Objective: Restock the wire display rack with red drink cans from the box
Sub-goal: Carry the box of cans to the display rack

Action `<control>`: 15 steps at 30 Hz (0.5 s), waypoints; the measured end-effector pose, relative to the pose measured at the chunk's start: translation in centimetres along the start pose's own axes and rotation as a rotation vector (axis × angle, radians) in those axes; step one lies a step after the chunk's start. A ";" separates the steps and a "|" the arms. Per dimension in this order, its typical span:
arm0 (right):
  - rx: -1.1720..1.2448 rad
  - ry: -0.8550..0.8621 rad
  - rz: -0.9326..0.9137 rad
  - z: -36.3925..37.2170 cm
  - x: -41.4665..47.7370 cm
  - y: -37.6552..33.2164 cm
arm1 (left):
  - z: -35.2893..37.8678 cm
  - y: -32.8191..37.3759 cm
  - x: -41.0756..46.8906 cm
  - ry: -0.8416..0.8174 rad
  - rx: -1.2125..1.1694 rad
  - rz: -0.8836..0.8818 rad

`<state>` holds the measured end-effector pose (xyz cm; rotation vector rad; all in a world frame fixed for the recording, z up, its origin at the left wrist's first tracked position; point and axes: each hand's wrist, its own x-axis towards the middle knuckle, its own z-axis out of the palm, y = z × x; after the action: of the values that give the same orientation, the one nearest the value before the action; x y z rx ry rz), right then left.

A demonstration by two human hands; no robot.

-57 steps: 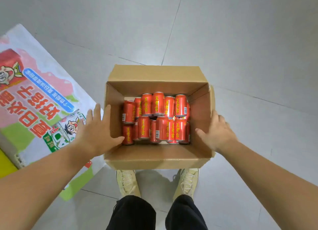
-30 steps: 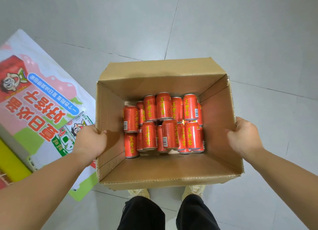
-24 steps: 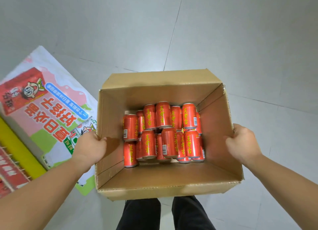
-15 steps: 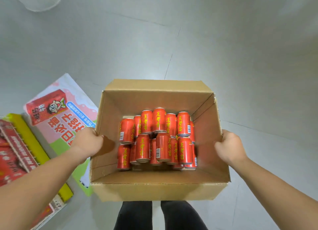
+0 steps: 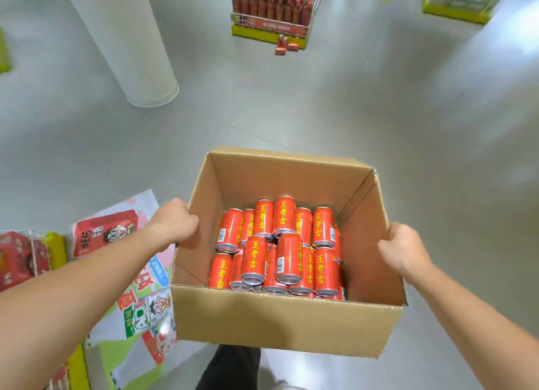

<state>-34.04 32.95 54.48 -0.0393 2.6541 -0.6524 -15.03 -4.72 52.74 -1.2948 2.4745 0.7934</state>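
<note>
The left grip [image 5: 175, 223] is curling its fingers round the top edge of the cardboard box's [image 5: 277, 322] left wall, and the right grip [image 5: 404, 252] is pinching the top edge of the right wall in the same way. The open box is hanging between the two grips, above the grey floor [image 5: 291, 112]. Inside it, between the grips and lower than both, red drink cans [image 5: 280, 249] are lying piled on their sides in layers. Far ahead of the grips, the wire display rack [image 5: 271, 7] is standing on the floor with a few loose cans [image 5: 285, 45] at its foot. A printed banner [image 5: 137, 273] is lying under the left forearm, and a white pillar [image 5: 122, 39] is rising ahead of the left grip.
</note>
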 end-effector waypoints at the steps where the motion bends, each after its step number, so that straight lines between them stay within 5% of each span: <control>1: -0.017 0.012 -0.004 -0.4 1.2 -1.5 | -0.8 0.4 1.5 0.003 -0.012 0.008; 15: -0.015 0.049 -0.041 -0.1 20.2 -23.1 | -15.0 6.9 27.4 0.054 -0.047 0.083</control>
<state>-54.13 10.00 57.30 -0.0833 2.7122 -0.6541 -35.95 -28.81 55.42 -1.2523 2.5820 0.8517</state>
